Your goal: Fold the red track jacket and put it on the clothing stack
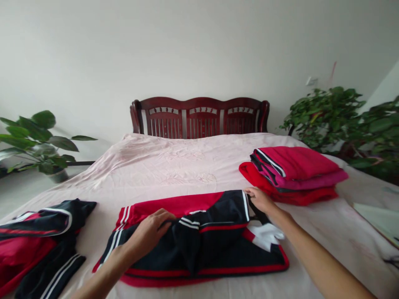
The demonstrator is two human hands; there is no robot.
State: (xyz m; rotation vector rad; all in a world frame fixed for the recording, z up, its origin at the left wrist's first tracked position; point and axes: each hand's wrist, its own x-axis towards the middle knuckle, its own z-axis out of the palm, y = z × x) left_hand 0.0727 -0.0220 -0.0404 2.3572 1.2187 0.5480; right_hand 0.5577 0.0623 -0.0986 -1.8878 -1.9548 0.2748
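A track jacket (224,249) in navy and red with white stripes lies partly folded on the bed before me. One sleeve is laid across its middle, and a white piece of cloth (266,236) shows at its right end. My left hand (152,230) rests on the jacket's left part, fingers stretched over the cloth and thumb a little apart. At the upper right corner, my right hand (258,200) pinches the jacket's edge beside a white stripe. Its fingertips are partly hidden.
Folded red and pink clothes (299,166) are stacked to the right. Another navy and red garment (40,245) lies loose at left. A pale bedspread (174,166) covers the bed, with a dark wooden headboard (202,118) behind. Plants (330,116) stand on both sides.
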